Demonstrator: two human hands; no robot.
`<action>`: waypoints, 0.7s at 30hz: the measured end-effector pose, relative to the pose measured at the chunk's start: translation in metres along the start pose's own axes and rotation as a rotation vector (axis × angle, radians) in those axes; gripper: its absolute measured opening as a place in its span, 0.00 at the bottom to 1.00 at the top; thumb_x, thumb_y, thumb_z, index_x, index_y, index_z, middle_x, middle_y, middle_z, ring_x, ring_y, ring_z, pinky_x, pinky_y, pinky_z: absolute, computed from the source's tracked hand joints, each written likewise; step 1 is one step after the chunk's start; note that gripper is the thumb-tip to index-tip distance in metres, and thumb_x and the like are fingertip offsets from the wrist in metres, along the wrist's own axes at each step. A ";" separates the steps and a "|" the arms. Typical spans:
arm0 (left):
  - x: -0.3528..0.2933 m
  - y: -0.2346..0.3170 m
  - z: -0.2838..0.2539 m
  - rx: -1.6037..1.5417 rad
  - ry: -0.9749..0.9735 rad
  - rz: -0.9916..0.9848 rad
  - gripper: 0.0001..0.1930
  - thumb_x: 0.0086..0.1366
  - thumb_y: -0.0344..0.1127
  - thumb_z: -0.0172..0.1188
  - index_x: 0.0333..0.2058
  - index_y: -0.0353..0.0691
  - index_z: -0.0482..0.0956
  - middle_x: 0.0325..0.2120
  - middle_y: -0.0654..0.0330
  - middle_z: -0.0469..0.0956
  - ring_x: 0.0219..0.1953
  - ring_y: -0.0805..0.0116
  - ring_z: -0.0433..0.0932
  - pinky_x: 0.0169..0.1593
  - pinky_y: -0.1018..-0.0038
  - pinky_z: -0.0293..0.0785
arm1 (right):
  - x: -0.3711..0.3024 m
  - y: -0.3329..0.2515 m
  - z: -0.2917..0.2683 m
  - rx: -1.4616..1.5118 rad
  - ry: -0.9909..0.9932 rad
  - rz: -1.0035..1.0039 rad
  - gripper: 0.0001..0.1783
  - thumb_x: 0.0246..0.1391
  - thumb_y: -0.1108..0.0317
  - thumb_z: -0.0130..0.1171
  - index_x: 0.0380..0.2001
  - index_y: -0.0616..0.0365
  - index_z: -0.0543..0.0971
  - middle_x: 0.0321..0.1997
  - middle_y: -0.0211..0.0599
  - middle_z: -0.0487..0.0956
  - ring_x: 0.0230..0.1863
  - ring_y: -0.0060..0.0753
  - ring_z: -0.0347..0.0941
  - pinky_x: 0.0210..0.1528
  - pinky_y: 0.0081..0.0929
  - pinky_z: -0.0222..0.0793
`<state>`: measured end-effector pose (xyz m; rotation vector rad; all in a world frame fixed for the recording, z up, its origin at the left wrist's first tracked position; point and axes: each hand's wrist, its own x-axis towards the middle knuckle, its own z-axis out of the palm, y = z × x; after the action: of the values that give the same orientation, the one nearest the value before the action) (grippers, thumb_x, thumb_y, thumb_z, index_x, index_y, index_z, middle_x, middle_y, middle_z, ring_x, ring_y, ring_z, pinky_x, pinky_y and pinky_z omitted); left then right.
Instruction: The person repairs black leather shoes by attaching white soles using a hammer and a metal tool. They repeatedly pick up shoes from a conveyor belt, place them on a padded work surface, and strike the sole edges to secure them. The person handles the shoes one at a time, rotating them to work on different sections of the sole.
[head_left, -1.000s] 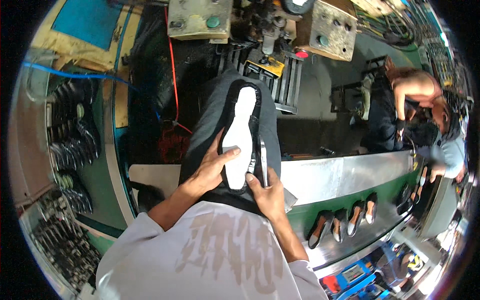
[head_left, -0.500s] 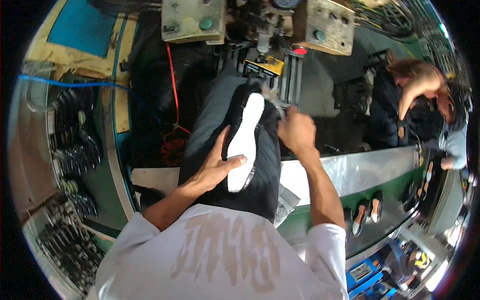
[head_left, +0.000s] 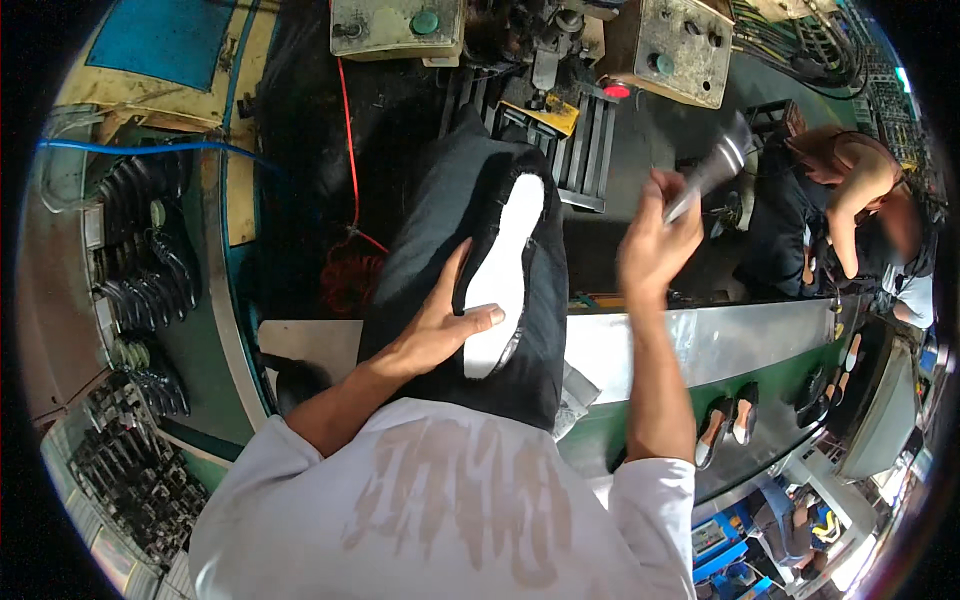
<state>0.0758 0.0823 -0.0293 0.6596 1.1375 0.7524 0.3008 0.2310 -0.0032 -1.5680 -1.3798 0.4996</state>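
On my lap rests a shoe (head_left: 500, 278), its long white sole facing up and its black upper showing along the rim. My left hand (head_left: 447, 326) is closed around its near part, thumb pressed on the white face. My right hand (head_left: 660, 240) is raised to the right, apart from the shoe. Its fingers are closed on a hammer-like metal tool (head_left: 712, 168), blurred by motion, with a broad dark end pointing up and right. The exact kind of tool is hard to make out.
A metal-edged green conveyor (head_left: 690, 350) with several shoes (head_left: 742, 412) runs beside me. Ahead stands a machine with control boxes (head_left: 668, 55). Racks of black shoes (head_left: 150, 245) stand left. At the right, another person (head_left: 850, 200) bends over. A red cord (head_left: 348, 140) hangs ahead.
My right hand has swung up and to the right with the tool, away from the shoe's far end. My left hand keeps its hold; the whole view has shifted slightly.
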 end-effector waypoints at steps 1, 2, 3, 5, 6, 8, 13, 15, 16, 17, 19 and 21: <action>0.001 -0.005 -0.001 0.165 -0.012 0.047 0.56 0.68 0.41 0.71 0.79 0.37 0.36 0.77 0.42 0.50 0.75 0.52 0.57 0.76 0.60 0.55 | -0.020 0.027 0.003 -0.117 -0.054 0.002 0.07 0.59 0.73 0.63 0.37 0.66 0.79 0.27 0.50 0.81 0.29 0.41 0.80 0.36 0.40 0.76; 0.003 -0.012 -0.005 0.339 -0.005 0.116 0.55 0.70 0.39 0.70 0.79 0.38 0.35 0.76 0.42 0.52 0.71 0.54 0.64 0.73 0.62 0.62 | -0.041 0.053 0.010 -0.215 -0.119 -0.016 0.11 0.57 0.70 0.66 0.37 0.68 0.79 0.28 0.55 0.82 0.31 0.46 0.82 0.39 0.43 0.78; 0.005 -0.011 -0.007 0.510 0.007 0.169 0.55 0.71 0.37 0.69 0.79 0.39 0.33 0.75 0.41 0.54 0.68 0.56 0.72 0.70 0.63 0.69 | -0.049 0.049 0.009 -0.441 -0.456 0.015 0.13 0.55 0.68 0.67 0.36 0.67 0.79 0.28 0.58 0.82 0.34 0.55 0.83 0.42 0.48 0.78; 0.004 -0.004 -0.005 0.299 -0.002 0.079 0.55 0.71 0.36 0.70 0.79 0.38 0.34 0.74 0.42 0.53 0.68 0.56 0.70 0.69 0.64 0.70 | -0.039 0.047 0.000 -0.666 -0.800 0.111 0.16 0.51 0.66 0.69 0.38 0.66 0.80 0.31 0.67 0.82 0.40 0.74 0.81 0.46 0.57 0.78; 0.000 0.001 -0.002 0.235 0.003 0.044 0.54 0.70 0.35 0.69 0.79 0.38 0.34 0.74 0.42 0.53 0.70 0.56 0.68 0.69 0.64 0.70 | -0.030 0.031 -0.009 -0.643 -0.721 0.012 0.15 0.52 0.66 0.69 0.39 0.65 0.80 0.32 0.65 0.83 0.38 0.69 0.82 0.43 0.54 0.78; -0.003 -0.003 0.005 0.116 0.034 0.000 0.54 0.69 0.38 0.70 0.79 0.36 0.37 0.75 0.42 0.53 0.73 0.54 0.61 0.73 0.63 0.62 | -0.024 -0.007 -0.011 -0.251 -0.462 -0.005 0.16 0.52 0.68 0.70 0.42 0.63 0.80 0.34 0.56 0.85 0.36 0.61 0.86 0.41 0.49 0.82; 0.002 -0.004 0.011 0.234 0.059 0.034 0.55 0.66 0.41 0.72 0.79 0.34 0.40 0.76 0.41 0.52 0.78 0.52 0.52 0.78 0.60 0.50 | -0.061 0.032 -0.007 -0.838 -0.874 -0.256 0.20 0.48 0.68 0.72 0.41 0.62 0.74 0.32 0.51 0.83 0.30 0.54 0.84 0.35 0.47 0.82; -0.002 0.010 0.012 0.185 0.022 0.044 0.55 0.67 0.41 0.72 0.79 0.34 0.40 0.76 0.40 0.52 0.77 0.52 0.53 0.78 0.60 0.51 | -0.046 0.027 -0.022 -0.821 -0.797 -0.370 0.21 0.47 0.67 0.73 0.39 0.62 0.74 0.32 0.51 0.83 0.29 0.52 0.84 0.33 0.44 0.82; -0.003 0.011 0.012 0.163 0.028 0.044 0.55 0.67 0.41 0.72 0.79 0.34 0.40 0.76 0.40 0.52 0.77 0.52 0.54 0.78 0.60 0.52 | -0.034 0.021 -0.024 -0.788 -0.771 -0.437 0.21 0.47 0.66 0.73 0.39 0.62 0.73 0.32 0.50 0.83 0.29 0.52 0.84 0.32 0.43 0.83; 0.001 -0.009 0.005 0.310 0.060 0.076 0.55 0.67 0.41 0.71 0.79 0.34 0.40 0.76 0.40 0.52 0.77 0.51 0.54 0.78 0.60 0.52 | -0.031 0.005 -0.024 -0.606 -0.690 -0.430 0.21 0.46 0.68 0.74 0.38 0.62 0.74 0.34 0.52 0.83 0.30 0.52 0.84 0.32 0.42 0.82; -0.001 0.006 0.011 0.076 0.043 -0.023 0.57 0.66 0.44 0.73 0.79 0.34 0.40 0.76 0.41 0.52 0.78 0.50 0.52 0.78 0.59 0.51 | -0.031 -0.014 -0.017 -0.256 -0.495 -0.434 0.20 0.44 0.71 0.75 0.39 0.62 0.75 0.37 0.53 0.84 0.32 0.52 0.85 0.33 0.42 0.81; -0.005 0.000 0.012 0.121 0.034 -0.010 0.57 0.66 0.44 0.73 0.79 0.35 0.40 0.76 0.41 0.51 0.77 0.49 0.54 0.77 0.59 0.55 | -0.062 0.015 -0.018 -0.180 -0.445 -0.367 0.21 0.46 0.71 0.72 0.42 0.63 0.77 0.38 0.52 0.84 0.34 0.56 0.85 0.37 0.46 0.82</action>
<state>0.0858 0.0772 -0.0233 0.7439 1.2234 0.6921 0.3055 0.1689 -0.0245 -1.3406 -2.0529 0.5265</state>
